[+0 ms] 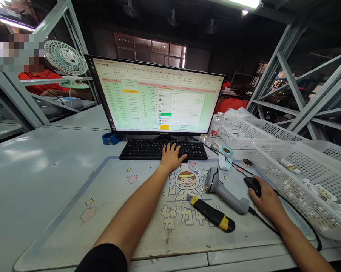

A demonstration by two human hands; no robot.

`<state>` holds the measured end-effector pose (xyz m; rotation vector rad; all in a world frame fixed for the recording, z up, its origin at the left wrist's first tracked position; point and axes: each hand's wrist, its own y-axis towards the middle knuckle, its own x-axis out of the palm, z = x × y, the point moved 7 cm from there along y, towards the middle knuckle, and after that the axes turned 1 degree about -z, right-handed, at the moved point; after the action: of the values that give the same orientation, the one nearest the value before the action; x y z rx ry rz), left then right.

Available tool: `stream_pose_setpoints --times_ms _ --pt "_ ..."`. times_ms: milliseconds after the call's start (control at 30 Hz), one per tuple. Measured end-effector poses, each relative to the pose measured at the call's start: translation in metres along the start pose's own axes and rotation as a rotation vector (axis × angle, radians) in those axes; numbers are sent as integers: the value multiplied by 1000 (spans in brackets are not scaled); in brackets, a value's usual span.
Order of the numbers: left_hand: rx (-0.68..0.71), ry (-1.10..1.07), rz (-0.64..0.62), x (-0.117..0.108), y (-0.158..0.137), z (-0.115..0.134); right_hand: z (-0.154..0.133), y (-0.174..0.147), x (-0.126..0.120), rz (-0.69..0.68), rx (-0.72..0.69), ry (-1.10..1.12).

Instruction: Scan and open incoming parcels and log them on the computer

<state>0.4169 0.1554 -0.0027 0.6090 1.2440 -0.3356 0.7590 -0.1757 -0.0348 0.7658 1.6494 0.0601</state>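
Note:
My left hand (171, 155) rests on the right half of a black keyboard (142, 149), fingers spread over the keys. A black computer mouse (252, 186) lies under my right hand (265, 198), whose fingers wrap its side. Between my hands a grey barcode scanner (228, 194) lies on its side with its cable running toward me. Nearer to me is a black and yellow utility knife (211, 213). Behind the keyboard stands a monitor (136, 102) showing a spreadsheet and a chat window. All of this but the monitor and keyboard sits on a printed desk mat (125, 219).
White plastic baskets (295, 181) holding small packets line the right side. By the monitor's right edge are a bottle (215, 126) and a tape roll (227, 151); at its left, a blue roll (110, 138). A fan (65, 58) and a person in red (41, 81) are beyond the left frame.

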Motion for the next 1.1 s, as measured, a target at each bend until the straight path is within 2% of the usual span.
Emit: stream_pose_setpoints --times_ms 267,400,733,867,1100 --pt "-6 4 -23 -2 -1 1 0 0 2 -12 -13 2" --pt "-2 8 -14 -2 -1 1 2 -1 1 -11 23 -5" --pt "0 21 -13 -2 -1 1 -2 0 0 26 -56 22" --pt "0 11 -7 -2 -2 1 0 0 -1 17 -9 11" --pt "-3 -1 -10 -1 -1 0 -6 1 -3 67 -104 70"
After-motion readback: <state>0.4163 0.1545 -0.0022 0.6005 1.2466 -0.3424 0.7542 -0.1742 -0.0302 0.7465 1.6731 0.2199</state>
